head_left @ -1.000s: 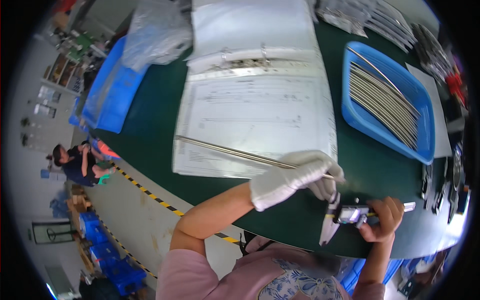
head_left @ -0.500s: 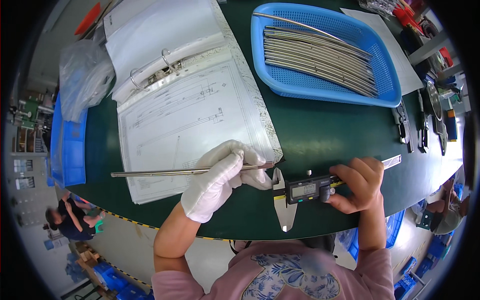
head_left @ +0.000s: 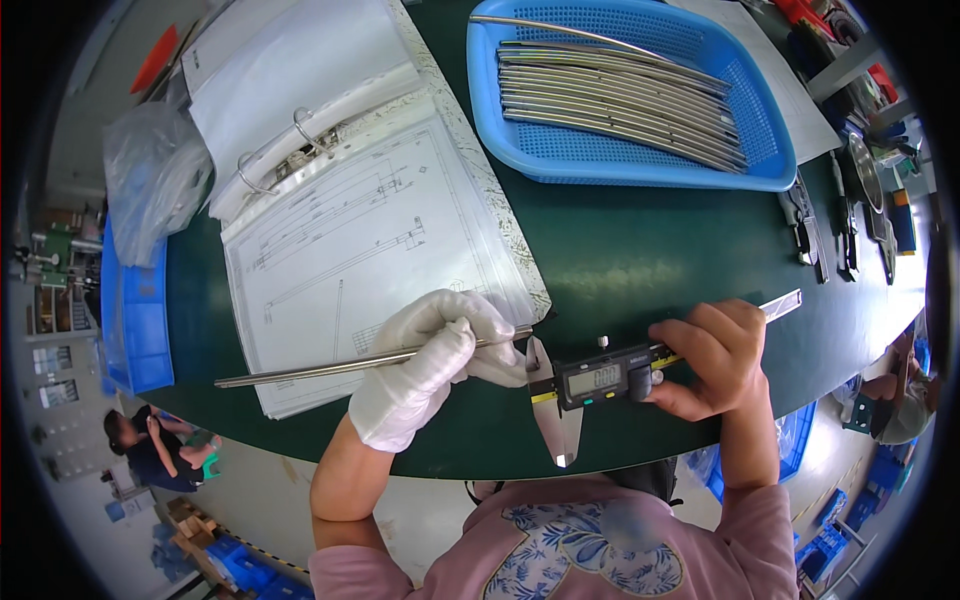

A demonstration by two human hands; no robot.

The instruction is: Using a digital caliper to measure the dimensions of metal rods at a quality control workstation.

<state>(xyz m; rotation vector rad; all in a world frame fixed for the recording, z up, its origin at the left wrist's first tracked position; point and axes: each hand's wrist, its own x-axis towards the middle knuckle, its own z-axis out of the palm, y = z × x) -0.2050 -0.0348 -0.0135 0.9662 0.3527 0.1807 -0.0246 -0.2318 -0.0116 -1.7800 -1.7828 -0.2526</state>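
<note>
In a white glove, my left hand (head_left: 425, 365) is closed around a thin metal rod (head_left: 300, 374). The rod points left over an open ring binder (head_left: 375, 230) with technical drawings, and its right end pokes out just past my fingers. Bare, my right hand (head_left: 715, 360) grips a digital caliper (head_left: 600, 380) by its beam, with the thumb at the slider. The caliper's jaws look closed together, beside my left fingertips and close to the rod's end. Whether jaw and rod touch, I cannot tell.
A blue perforated basket (head_left: 630, 172) of several metal rods stands at the far side. Hand tools (head_left: 803, 225) lie on the green table (head_left: 640, 255) at right. A plastic bag (head_left: 155, 180) and blue bin (head_left: 140, 310) sit left. Another person (head_left: 160, 450) sits beyond, lower left.
The rod has tilted, its left end now lower and its right end drawn nearer the fingers. The caliper remains in my right hand with jaws closed. The whole view has shifted slightly.
</note>
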